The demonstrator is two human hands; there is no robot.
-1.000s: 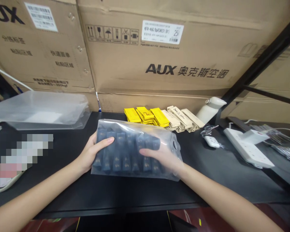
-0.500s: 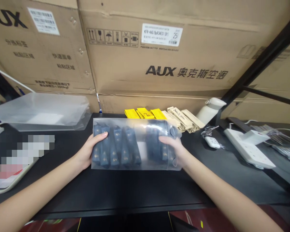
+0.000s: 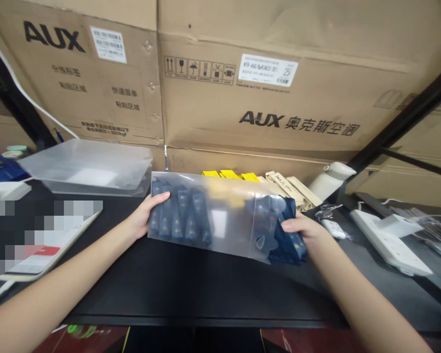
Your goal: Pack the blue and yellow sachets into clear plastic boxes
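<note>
A frosted clear plastic pouch (image 3: 233, 240) is held up level above the black table. Its left end is gripped by my left hand (image 3: 145, 213), thumb across the front. Several slim dark blue packets (image 3: 182, 215) with small gold print stand side by side inside that end, seen through the plastic. At the pouch's right end, my right hand (image 3: 304, 228) is closed on a bunch of dark blue packets (image 3: 286, 245), thumb in front. This bunch sticks partly out of the pouch's end; the fingers behind it are hidden.
Yellow packets (image 3: 249, 177) and beige packets (image 3: 297, 190) lie behind the pouch, near a white bottle (image 3: 329, 181). To the right is a white power strip (image 3: 391, 242). Frosted plastic sheets (image 3: 91, 162) and a light-edged tablet (image 3: 55, 250) are at left. Cardboard boxes (image 3: 206, 113) form the back.
My right hand has moved right, and the bunch of dark blue packets now protrudes from the pouch's right end. My left hand keeps its hold. The camera view has shifted left.
</note>
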